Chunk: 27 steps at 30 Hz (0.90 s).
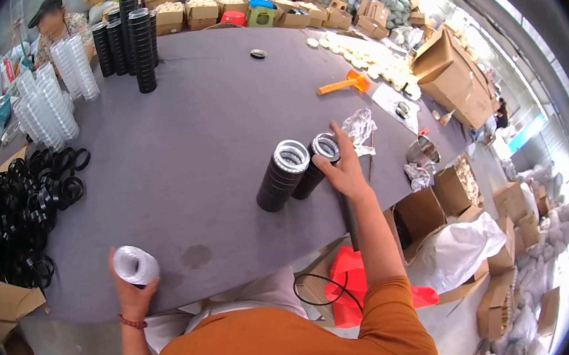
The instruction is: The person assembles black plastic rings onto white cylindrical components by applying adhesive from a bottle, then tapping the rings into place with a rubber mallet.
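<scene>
My left hand (132, 290), at the table's front edge, is closed round a stack of clear plastic rings (134, 264); something dark shows beneath it. To the right, two black ringed stacks (278, 181) with bright clear rims stand side by side. Beside the right-hand black stack (313, 173) is my right hand (347, 171), thumb against its upper side and index finger stretched out past the rim. My other right fingers are partly hidden.
Loose black rings (30, 197) heap at the left. Behind them stand clear stacks (48, 105) and tall black stacks (142, 50), with another person (61, 28) beyond. An orange hammer-shaped tool (344, 84), crumpled clear film (361, 131) and a metal cup (423, 152) lie rightward.
</scene>
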Available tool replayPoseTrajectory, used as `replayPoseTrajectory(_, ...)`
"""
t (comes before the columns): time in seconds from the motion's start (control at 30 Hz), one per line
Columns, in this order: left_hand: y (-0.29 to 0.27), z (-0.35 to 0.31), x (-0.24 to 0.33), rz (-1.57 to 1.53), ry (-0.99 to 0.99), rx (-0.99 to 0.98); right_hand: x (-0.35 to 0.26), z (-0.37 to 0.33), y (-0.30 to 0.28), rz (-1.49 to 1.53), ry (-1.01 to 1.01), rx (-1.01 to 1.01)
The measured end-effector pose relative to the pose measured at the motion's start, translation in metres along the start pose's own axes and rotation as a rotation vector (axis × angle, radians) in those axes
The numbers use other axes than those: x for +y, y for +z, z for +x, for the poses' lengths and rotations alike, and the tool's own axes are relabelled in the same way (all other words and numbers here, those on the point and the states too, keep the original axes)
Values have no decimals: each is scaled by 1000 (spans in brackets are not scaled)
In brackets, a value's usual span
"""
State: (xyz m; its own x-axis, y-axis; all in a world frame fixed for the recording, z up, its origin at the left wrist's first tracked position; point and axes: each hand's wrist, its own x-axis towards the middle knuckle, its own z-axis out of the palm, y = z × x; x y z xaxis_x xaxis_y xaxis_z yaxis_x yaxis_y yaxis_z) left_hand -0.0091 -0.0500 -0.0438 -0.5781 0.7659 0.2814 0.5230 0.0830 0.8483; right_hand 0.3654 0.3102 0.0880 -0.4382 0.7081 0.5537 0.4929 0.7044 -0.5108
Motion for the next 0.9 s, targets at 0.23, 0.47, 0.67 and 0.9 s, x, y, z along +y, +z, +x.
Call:
replayPoseTrajectory(0.23, -81, 16, -71, 118, -139, 196, 63, -74, -16, -131, 394, 91)
replayPoseTrajectory(0.47, -62, -9, -25, -33, -13, 387, 73, -112, 2, -501, 573, -236)
replayPoseTrajectory(0.67, 17, -28, 75, 195, 275, 239, 97, -113, 0, -283, 573, -70)
replayPoseTrajectory(0.9, 205, 104, 130, -117, 358, -398, 8, -103, -67, 666, 765, 341)
